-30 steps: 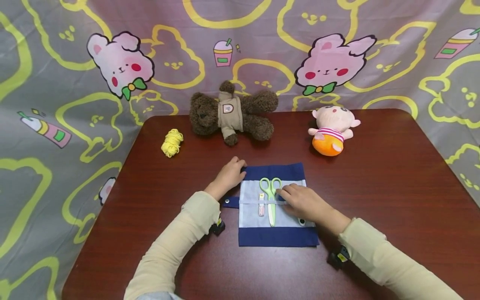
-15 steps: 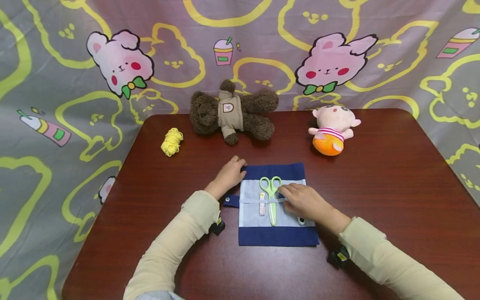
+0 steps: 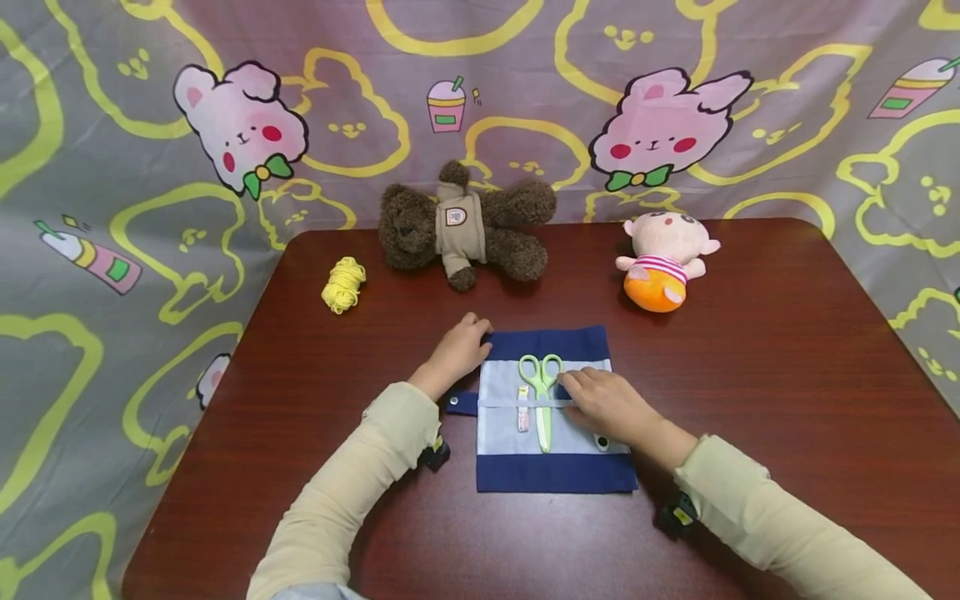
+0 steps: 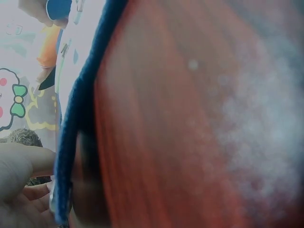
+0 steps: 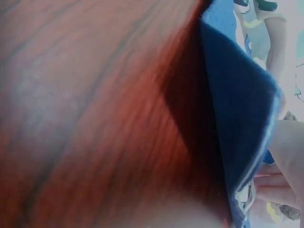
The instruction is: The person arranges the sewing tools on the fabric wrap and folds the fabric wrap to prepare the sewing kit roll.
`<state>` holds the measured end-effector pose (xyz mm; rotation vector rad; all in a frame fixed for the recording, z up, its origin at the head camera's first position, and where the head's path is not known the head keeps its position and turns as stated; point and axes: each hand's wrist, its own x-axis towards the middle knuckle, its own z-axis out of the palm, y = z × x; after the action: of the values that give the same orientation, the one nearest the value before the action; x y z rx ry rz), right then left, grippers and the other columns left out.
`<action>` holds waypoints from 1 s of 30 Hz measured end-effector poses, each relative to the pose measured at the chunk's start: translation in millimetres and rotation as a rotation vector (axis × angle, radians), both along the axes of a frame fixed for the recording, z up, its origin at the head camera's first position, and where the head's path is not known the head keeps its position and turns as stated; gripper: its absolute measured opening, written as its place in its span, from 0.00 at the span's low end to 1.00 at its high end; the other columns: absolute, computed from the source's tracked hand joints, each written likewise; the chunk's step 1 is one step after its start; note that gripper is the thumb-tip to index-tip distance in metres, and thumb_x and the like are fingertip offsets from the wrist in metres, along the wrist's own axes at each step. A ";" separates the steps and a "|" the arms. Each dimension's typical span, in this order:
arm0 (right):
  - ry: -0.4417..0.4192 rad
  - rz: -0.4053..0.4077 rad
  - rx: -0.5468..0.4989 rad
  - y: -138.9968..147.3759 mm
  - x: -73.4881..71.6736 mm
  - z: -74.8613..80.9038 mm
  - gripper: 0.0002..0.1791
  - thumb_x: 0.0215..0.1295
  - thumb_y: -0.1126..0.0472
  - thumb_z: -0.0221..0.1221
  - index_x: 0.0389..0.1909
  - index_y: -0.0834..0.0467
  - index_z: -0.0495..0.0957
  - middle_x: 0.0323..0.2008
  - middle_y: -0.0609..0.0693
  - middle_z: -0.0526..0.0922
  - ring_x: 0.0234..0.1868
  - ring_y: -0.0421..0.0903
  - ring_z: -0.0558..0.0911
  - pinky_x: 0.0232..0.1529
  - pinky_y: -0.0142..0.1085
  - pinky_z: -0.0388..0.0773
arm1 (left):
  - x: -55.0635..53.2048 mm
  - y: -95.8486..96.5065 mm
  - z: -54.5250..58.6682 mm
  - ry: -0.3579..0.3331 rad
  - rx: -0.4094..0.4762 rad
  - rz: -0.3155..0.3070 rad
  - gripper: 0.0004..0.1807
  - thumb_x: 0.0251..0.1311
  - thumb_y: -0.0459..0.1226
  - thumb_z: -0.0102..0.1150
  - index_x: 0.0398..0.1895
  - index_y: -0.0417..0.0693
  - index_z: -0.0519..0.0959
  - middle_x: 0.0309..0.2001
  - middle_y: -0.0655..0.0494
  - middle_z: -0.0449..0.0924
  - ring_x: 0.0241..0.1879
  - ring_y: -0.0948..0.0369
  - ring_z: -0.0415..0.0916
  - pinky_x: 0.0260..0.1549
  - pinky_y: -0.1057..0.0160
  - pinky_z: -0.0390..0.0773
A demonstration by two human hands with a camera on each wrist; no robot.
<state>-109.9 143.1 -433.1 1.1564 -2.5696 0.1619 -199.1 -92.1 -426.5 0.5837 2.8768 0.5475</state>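
Note:
A blue fabric tool roll [image 3: 555, 475] lies flat and unrolled on the table. Green-handled scissors [image 3: 543, 429] sit under its pale elastic band, handles away from me. Left of them, a small pinkish-white strip with a yellow end [image 3: 522, 421] is under the band too. My left hand [image 3: 457, 354] rests on the roll's far left corner, fingertips at the edge. Right of the scissors, my right hand [image 3: 611, 406] holds a slim tool with a white end [image 3: 602, 442] and a dark hole; most of it is hidden. Something dark blue shows at the fingertips.
Yellow yarn [image 3: 344, 285] lies at the far left of the table [image 3: 787, 400]. A brown teddy bear [image 3: 465, 225] lies on its side at the back; a plush toy in orange [image 3: 660, 267] is to its right. The roll's snap strap [image 3: 462, 404] points left.
Both hands stay almost in place. The right hand's fingers shift very slightly near the scissors, which barely move. The left hand keeps to the roll's corner.

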 end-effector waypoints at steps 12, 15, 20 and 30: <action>0.006 -0.004 -0.058 1.7 -2.1 -4.5 0.18 0.44 0.58 0.65 0.32 0.62 0.68 0.21 0.50 0.74 0.21 0.45 0.73 0.20 0.35 0.71 | -0.2 0.5 -1.4 0.009 -0.005 -0.002 0.14 0.59 0.35 0.54 0.48 0.43 0.74 0.45 0.47 0.69 0.38 0.55 0.73 0.37 0.60 0.74; -0.008 -0.009 -0.070 2.2 -3.5 -3.4 0.18 0.44 0.57 0.65 0.32 0.62 0.70 0.20 0.50 0.74 0.20 0.44 0.73 0.19 0.34 0.70 | -0.6 0.2 -1.7 0.011 -0.002 -0.002 0.14 0.59 0.35 0.54 0.48 0.43 0.74 0.44 0.47 0.69 0.37 0.55 0.73 0.37 0.60 0.74; -0.052 -0.034 -0.066 2.9 -4.9 -0.2 0.18 0.45 0.55 0.64 0.33 0.62 0.73 0.19 0.48 0.73 0.18 0.41 0.71 0.18 0.31 0.68 | -0.4 0.1 -1.6 0.005 -0.001 -0.001 0.14 0.59 0.36 0.54 0.49 0.43 0.74 0.45 0.47 0.69 0.37 0.55 0.73 0.36 0.60 0.74; -0.078 -0.047 -0.074 5.3 -8.7 1.1 0.18 0.45 0.52 0.64 0.34 0.60 0.77 0.23 0.49 0.79 0.20 0.42 0.74 0.22 0.34 0.73 | -0.7 0.0 -2.1 0.015 -0.003 -0.002 0.14 0.59 0.35 0.54 0.48 0.43 0.75 0.44 0.47 0.69 0.37 0.55 0.73 0.36 0.59 0.74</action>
<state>-118.6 148.4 -431.9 1.0817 -2.6323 0.2949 -199.8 -92.1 -428.6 0.5936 2.8905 0.5413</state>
